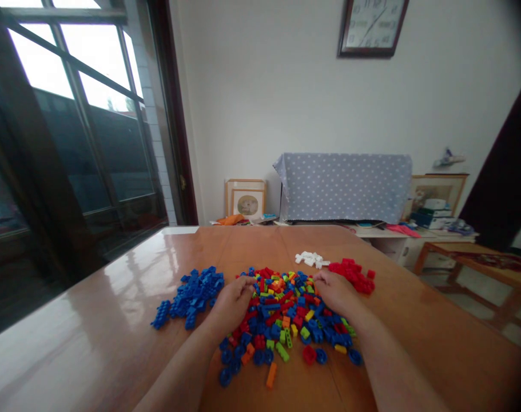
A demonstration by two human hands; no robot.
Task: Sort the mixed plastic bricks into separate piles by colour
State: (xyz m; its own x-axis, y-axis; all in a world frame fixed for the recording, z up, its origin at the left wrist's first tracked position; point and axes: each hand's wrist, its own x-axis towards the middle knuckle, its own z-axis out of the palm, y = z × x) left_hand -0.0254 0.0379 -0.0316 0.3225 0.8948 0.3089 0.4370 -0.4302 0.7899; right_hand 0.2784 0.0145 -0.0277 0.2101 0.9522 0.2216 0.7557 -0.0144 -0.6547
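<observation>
A large pile of mixed coloured bricks (281,309) lies between my hands. My left hand (237,300) is at its left edge, fingers curled together; anything between the fingertips is too small to make out. At the upper right edge of the pile is my right hand (332,290), with its fingers bent inward and their tips close to the bricks. Beyond my left hand, to the left, sits a heap of blue bricks (195,294). A red heap (353,274) is just past my right hand, and a small group of white pieces (311,260) lies behind the mixed pile.
Loose blue wheels (226,376) and an orange brick (271,375) lie on the wooden table (114,320) near its front. Behind the table stand a cloth-covered object (346,186) and picture frames (247,200). A wooden stool (478,263) is at the right.
</observation>
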